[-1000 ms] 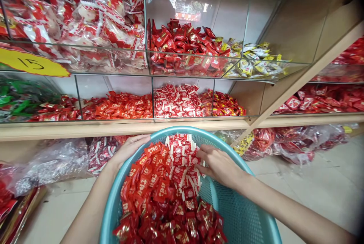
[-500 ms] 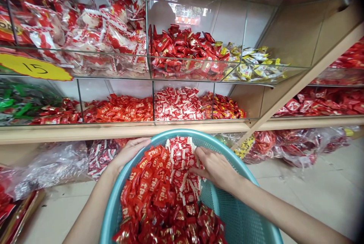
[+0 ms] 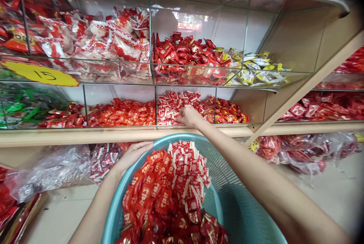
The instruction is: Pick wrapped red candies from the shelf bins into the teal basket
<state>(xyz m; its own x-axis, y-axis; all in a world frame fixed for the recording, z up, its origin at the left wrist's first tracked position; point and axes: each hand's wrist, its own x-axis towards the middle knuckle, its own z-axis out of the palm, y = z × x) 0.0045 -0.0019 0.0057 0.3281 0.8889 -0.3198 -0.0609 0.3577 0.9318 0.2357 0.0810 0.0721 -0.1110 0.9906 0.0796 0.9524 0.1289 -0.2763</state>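
Observation:
A teal plastic basket [image 3: 113, 183] is tilted below the shelf front, and my left hand [image 3: 135, 154] grips its left rim. Inside it lie orange-red wrapped candies [image 3: 156, 183], red-and-white wrapped candies [image 3: 184, 164] to their right, and dark red shiny candies [image 3: 182, 227] nearest me. My right hand [image 3: 190, 116] reaches over the basket's far rim into a lower shelf compartment. Its fingers are curled against the heap of red-and-white candies [image 3: 170, 109] there; the fingertips and anything in them are hidden.
Clear dividers [image 3: 156, 103] and a wooden shelf edge [image 3: 71, 136] bound the compartments. Above hangs a glass-fronted shelf with red candies [image 3: 184, 56] and a yellow price tag [image 3: 41, 73]. Plastic bags [image 3: 54, 168] lie on the floor at left, more bags [image 3: 301, 149] at right.
My right hand has left the red-and-white candies in the basket and moved up and forward to the shelf compartment. My left hand keeps its hold on the rim.

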